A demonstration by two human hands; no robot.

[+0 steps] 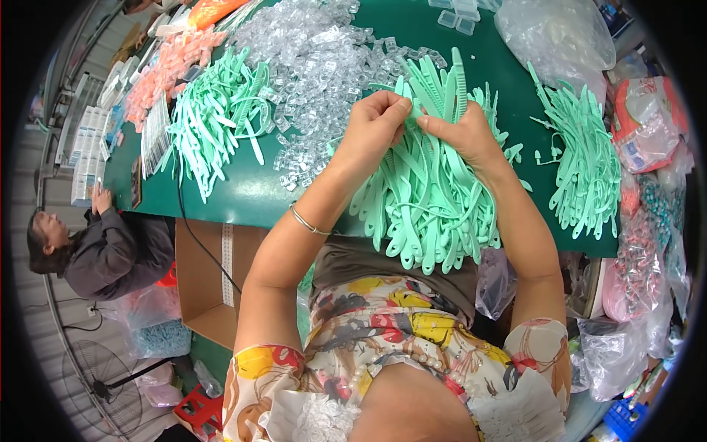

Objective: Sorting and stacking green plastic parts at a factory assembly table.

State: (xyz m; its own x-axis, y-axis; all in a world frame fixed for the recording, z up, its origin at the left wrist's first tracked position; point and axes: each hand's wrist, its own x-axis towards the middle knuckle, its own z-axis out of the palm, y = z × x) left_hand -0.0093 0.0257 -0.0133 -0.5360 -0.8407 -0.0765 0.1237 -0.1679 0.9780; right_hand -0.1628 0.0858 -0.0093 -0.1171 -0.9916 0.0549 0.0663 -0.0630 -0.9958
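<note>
Both hands' (372, 125) (460, 132) grip on mint strap (412, 99); white-labelled red packet (644, 121) far right.

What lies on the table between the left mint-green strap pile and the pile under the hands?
Head view: a heap of clear plastic buckles on the green table.

We reach both forearms up from the lower edge, elbows bent and spread, wrists converging near the middle of the view. Our left hand (372, 129) curls with its back toward us, fingers bunched and thumb pressed against the fingertips in a pinch. Our right hand (464, 132) sits just beside it, knuckles up, its fingers likewise closed in a pinch, pointing toward the left. The fingertips of both hands nearly meet.
</note>
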